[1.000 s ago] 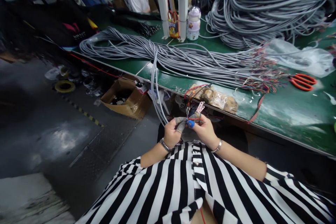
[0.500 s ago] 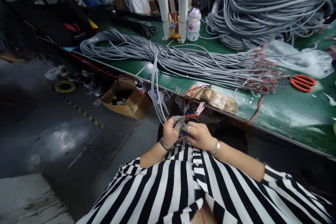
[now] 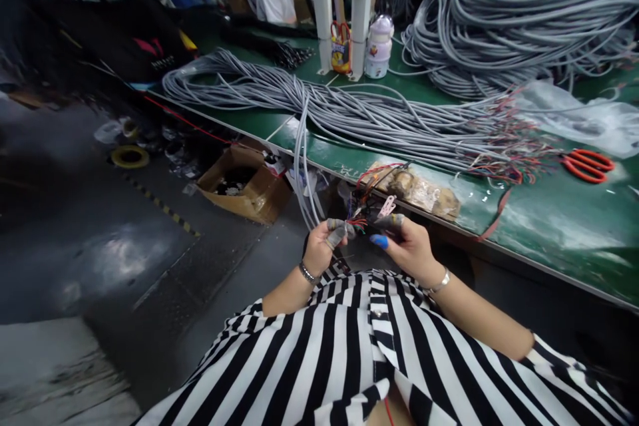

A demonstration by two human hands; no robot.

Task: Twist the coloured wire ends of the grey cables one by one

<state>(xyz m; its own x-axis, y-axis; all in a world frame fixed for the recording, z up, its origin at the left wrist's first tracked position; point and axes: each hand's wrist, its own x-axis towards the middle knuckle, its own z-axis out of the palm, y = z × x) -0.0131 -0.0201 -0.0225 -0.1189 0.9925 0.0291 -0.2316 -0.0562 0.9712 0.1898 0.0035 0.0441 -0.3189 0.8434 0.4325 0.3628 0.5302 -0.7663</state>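
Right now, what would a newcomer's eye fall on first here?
Probably the big grey coil heaped at the bench's far right, then the long cable bundle lying along it, coloured ends by the orange scissors. Nearer, just off the bench edge, the left hand pinches cable with coloured wires sticking out, the blue-thumbed right hand beside it.

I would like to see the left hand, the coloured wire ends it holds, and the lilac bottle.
Left hand (image 3: 320, 249): head view, middle of the hand.
Coloured wire ends (image 3: 357, 221): head view, middle of the strands.
Lilac bottle (image 3: 379, 52): head view, middle of its body.
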